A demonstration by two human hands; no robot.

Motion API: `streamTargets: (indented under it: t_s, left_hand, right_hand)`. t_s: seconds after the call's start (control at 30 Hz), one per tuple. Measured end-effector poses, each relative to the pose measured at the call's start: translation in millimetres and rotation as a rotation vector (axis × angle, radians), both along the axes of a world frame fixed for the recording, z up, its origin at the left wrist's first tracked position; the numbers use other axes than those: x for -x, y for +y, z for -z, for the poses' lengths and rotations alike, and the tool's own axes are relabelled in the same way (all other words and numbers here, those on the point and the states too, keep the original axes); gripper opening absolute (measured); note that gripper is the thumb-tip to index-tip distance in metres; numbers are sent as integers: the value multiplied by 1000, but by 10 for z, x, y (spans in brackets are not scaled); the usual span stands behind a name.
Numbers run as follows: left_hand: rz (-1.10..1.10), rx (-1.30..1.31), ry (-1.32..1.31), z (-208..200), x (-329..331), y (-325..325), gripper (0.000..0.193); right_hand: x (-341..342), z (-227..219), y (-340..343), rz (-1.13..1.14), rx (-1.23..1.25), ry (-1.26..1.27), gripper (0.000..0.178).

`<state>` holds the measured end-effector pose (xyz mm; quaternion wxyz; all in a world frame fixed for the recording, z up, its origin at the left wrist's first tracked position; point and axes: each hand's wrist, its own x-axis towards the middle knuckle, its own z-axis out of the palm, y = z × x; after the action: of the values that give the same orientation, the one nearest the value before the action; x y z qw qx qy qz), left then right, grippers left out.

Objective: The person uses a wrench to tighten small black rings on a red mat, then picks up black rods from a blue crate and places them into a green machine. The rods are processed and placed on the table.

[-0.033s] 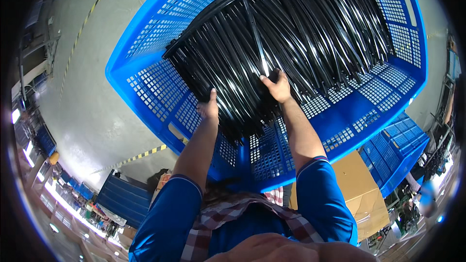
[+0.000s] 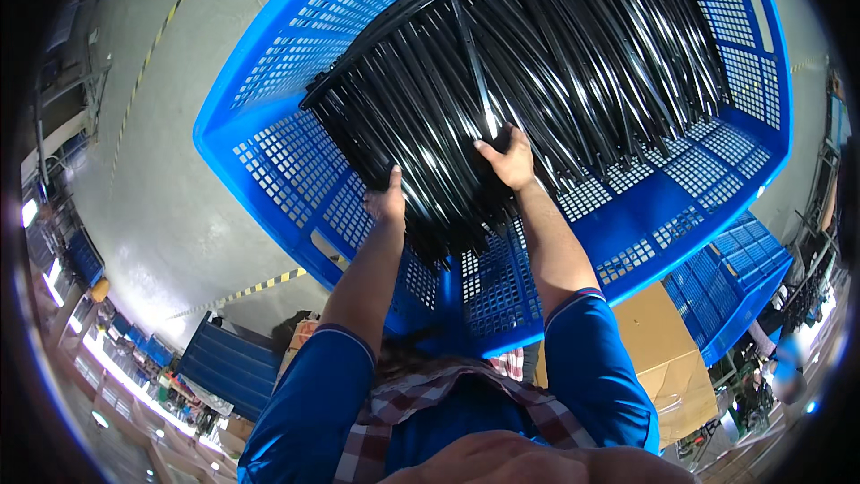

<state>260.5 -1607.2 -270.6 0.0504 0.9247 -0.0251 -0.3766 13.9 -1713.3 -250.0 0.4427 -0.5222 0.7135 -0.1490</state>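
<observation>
Inside the near corner of a large blue basket (image 2: 609,255), a person in a checked apron (image 2: 391,404) reaches down with both bare hands into a dense layer of slender black tubes (image 2: 408,108). The left hand (image 2: 385,203) lies against the layer's outer side, just inside the near-left wall, thumb raised along the tubes; its fingers are partly hidden, and whether they have closed on anything cannot be told. The right hand (image 2: 513,163) reaches in among the near ends, thumb and forefinger spread apart, the other fingers out of sight, so its grip cannot be told either. One loose tube (image 2: 473,54) slants across the rest, its lower end close to the right hand. The tubes fill the basket toward its far wall, leaving a strip of its floor visible along the near-right wall. A cardboard box (image 2: 658,332) and a smaller blue crate (image 2: 730,273) are beyond that wall.

The step in hand appears to be gathering or evening a bunch between the two palms; the next move would seem to call for level pressure from both sides, with the slanting tube kept from snagging.
</observation>
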Motion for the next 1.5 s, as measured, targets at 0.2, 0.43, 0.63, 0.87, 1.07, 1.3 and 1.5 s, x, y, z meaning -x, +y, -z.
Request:
streamTargets:
  t_s: [0.2, 0.43, 0.63, 0.87, 1.07, 1.3, 1.5]
  left_hand:
    - [29, 130, -29, -12, 122, 77, 109]
    - [-277, 380, 187, -122, 127, -95, 78]
    - [-337, 546, 480, 249, 33, 100, 84]
    - [-359, 682, 590, 365, 46, 150, 89]
    - [-372, 640, 677, 107, 203, -7, 91]
    - [-446, 624, 710, -124, 310, -148, 92]
    - [-378, 736, 742, -425, 292, -112, 77]
  right_hand:
    - [-263, 123, -14, -171, 89, 183, 109]
    - [-381, 131, 101, -191, 85, 180, 114]
    - [-529, 170, 329, -280, -28, 60, 111]
    - [-399, 223, 419, -146, -265, -157, 104]
    - [-274, 513, 458, -41, -509, -521, 95]
    - [-316, 80, 271, 35, -734, -569, 103]
    - [-337, -67, 414, 172, -891, -948, 118]
